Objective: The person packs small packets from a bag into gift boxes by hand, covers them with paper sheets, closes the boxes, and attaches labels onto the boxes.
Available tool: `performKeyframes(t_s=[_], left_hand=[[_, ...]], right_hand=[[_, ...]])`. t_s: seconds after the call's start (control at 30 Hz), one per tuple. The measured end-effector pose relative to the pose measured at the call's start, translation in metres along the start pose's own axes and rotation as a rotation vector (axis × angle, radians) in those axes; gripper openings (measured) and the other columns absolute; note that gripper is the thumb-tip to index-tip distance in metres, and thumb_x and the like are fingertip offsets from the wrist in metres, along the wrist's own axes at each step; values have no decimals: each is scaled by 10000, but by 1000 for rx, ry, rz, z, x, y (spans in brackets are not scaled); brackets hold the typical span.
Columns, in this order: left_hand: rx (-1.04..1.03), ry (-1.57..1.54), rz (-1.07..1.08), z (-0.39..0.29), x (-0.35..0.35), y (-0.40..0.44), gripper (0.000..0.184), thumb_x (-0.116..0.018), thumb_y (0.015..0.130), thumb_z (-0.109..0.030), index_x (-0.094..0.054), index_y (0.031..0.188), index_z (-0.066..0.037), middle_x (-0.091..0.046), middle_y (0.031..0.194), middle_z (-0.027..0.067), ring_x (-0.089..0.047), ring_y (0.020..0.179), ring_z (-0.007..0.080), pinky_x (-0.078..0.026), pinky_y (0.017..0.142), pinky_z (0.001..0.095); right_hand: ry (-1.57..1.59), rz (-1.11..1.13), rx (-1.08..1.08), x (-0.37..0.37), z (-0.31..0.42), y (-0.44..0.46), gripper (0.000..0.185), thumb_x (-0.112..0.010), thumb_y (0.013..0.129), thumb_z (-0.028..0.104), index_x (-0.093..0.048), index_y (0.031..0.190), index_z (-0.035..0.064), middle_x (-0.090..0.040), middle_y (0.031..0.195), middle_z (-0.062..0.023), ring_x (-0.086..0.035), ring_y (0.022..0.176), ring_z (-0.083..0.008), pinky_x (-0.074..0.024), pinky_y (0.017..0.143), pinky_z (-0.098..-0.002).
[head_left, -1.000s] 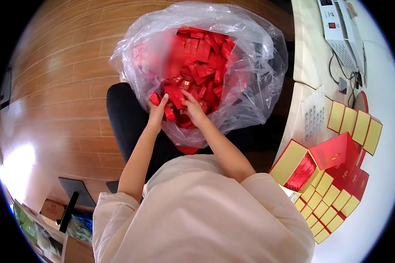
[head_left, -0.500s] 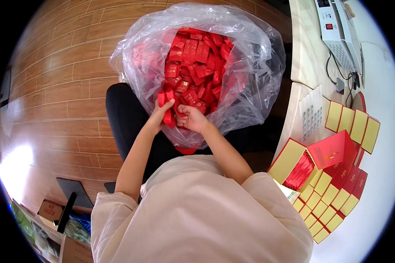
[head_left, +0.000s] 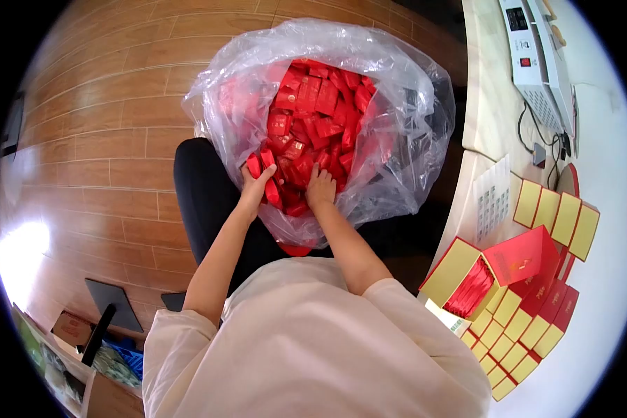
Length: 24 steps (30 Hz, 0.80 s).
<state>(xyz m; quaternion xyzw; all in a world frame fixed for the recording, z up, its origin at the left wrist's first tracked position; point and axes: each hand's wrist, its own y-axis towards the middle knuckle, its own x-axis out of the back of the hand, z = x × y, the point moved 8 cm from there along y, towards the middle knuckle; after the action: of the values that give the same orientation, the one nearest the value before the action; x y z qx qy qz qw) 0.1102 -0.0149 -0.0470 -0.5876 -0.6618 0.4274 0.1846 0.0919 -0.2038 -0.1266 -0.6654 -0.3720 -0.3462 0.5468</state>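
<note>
Red foil-like packets (head_left: 306, 118) are being held in a loose heap inside a clear plastic bag (head_left: 247, 78), its mouth being spread wide in front of a seated person's dark-clad leg (head_left: 205, 184). At the bag's near left edge, a small bunch of red packets (head_left: 253, 166) is being gripped by the left hand (head_left: 253, 189), the thumb being laid over the near side and the fingers being partly hidden behind; the long axes of the bunch are running mostly away from the body, at a slight slant. Toward the middle of the near edge, the right hand (head_left: 321, 190) is being lowered onto the heap, its fingers being loosely bent and slightly parted, with the tips being lost among the packets; whether one is being pinched cannot be told. Loose packets are lying directly under and just beyond those fingertips, toward the bag's far edge, their long axes being turned in mixed directions. To the heap's centre, the right hand is being placed nearer than the left. Along the table's (head_left: 477, 76) near edge, to the right, an open gift box (head_left: 447, 270) is being displayed beside stacked red-and-gold boxes (head_left: 506, 313).
</note>
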Motion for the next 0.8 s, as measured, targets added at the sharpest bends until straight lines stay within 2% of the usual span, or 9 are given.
performKeyframes(t_s=[0.1,0.27,0.47,0.57,0.6,0.63,0.7,0.73,0.8], left_hand=[[-13,-11,11,-2,0,-2,674,-656,870,-274,-204,1347,-124,-499,1151,97,-638,839,229,-523,765,389],[-74,-33,42,2,0,4,650,-651,876,-239,-216,1342,-113,-499,1161,103,-629,913,220,-507,827,374],[-303,128,110,-4,-3,3,718,-677,850,-188,-201,1377,-91,-455,1263,150,-499,1145,234,-417,965,345],[-381,142,182,-34,-15,-32,721,-676,848,-175,-212,1393,-92,-411,1325,160,-435,1222,242,-372,1019,355],[-466,181,239,-50,-25,-50,732,-678,845,-168,-210,1403,-97,-399,1339,155,-420,1238,243,-350,1038,355],[-552,221,295,-62,-35,-67,743,-680,842,-162,-208,1413,-101,-387,1352,149,-405,1254,243,-327,1057,355],[-603,305,340,-71,-48,-89,772,-693,828,-142,-204,1425,-107,-379,1361,135,-397,1259,241,-310,1068,356],[-576,289,430,-72,-61,-103,776,-693,826,-130,-202,1427,-109,-373,1367,133,-388,1267,234,-302,1072,356],[-633,282,522,-77,-85,-126,795,-695,824,-101,-186,1435,-117,-412,1321,123,-429,1217,209,-330,1048,358]], right_hand=[[21,36,9,1,-2,-1,667,-614,838,314,-365,1385,26,-528,1130,-138,-554,1023,-277,-462,853,-396],[338,29,-5,31,-22,-2,472,-627,830,215,-484,1251,55,-599,1042,-177,-624,909,-333,-510,760,-424],[1004,-368,86,141,-47,-45,198,-635,839,182,-597,915,4,-644,830,-208,-639,805,-362,-487,691,-393],[1065,-350,163,176,-47,-67,236,-625,830,197,-602,939,-11,-637,811,-214,-608,712,-397,-474,621,-430],[1053,-319,193,196,-43,-78,237,-587,856,185,-586,951,-32,-615,696,-185,-599,582,-324,-457,556,-383],[1057,-327,191,206,-42,-84,237,-587,856,185,-586,951,-32,-615,696,-185,-599,582,-324,-457,556,-383],[1387,63,88,194,-32,-88,252,-532,903,200,-590,1022,-15,-582,632,-106,-581,529,-187,-444,513,-329],[1396,51,87,209,-30,-96,252,-532,903,200,-590,1022,-15,-582,632,-106,-581,529,-187,-444,513,-329],[1647,120,-11,229,-28,-112,279,-484,956,219,-575,1134,25,-540,655,-6,-538,612,-65,-415,541,-221]])
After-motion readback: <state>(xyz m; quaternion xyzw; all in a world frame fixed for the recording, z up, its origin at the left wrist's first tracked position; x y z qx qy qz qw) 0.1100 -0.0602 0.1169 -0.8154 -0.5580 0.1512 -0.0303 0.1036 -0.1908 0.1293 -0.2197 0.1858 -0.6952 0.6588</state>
